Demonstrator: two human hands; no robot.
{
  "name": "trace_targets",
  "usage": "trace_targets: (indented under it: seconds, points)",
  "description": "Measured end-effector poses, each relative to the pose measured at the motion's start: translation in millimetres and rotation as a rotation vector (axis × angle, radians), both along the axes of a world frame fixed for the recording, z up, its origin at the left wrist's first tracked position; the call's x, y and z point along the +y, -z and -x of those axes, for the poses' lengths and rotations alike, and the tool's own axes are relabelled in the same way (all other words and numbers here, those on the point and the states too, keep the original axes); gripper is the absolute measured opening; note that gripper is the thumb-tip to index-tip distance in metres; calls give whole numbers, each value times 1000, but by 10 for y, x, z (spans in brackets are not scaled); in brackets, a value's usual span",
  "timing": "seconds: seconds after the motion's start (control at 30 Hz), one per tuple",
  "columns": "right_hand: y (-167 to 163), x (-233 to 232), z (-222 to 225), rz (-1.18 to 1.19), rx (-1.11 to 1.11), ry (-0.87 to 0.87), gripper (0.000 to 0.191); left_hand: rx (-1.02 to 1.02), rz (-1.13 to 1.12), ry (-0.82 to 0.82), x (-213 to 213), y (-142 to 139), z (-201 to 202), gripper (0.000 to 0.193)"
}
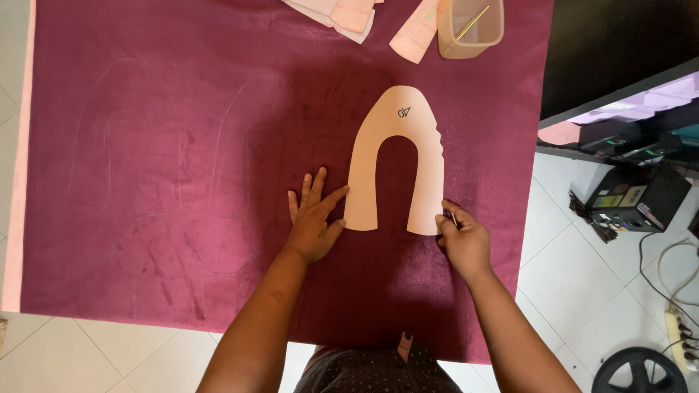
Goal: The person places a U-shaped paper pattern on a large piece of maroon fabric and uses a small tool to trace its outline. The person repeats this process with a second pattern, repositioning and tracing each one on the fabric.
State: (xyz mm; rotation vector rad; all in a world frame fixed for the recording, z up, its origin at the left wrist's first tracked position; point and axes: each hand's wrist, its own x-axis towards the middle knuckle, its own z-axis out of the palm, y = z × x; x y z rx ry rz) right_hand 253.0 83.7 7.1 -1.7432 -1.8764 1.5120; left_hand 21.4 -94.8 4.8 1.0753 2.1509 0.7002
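Observation:
A pale pink, horseshoe-shaped paper pattern (397, 124) lies flat on a maroon suede sheet (182, 109). My left hand (314, 218) rests on the sheet, fingers spread, with the fingertips touching the pattern's lower left leg. My right hand (462, 236) sits at the tip of the pattern's right leg, fingers closed around a thin marking pen (453, 217) whose point meets the pattern's edge. Faint traced outlines of the same shape show on the sheet to the left.
More pink paper patterns (342, 14) and a translucent plastic tub (471, 27) holding a thin stick lie at the sheet's far edge. A black table edge, a dark box (641, 196), cables and a power strip (681, 327) stand on the white tiled floor at right.

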Motion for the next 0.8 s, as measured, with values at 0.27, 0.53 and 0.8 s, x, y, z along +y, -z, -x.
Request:
trace_targets:
  seconds: [0.27,0.53,0.8]
  points:
    - [-2,8,7,23,-32,9,42,5,59,7,22,-42,-2,65]
    - [-19,11,8,10,-31,-12,41,11,96,17,33,-47,-7,65]
    - [5,19,13,20,23,16,39,23,84,21,21,-19,-9,66]
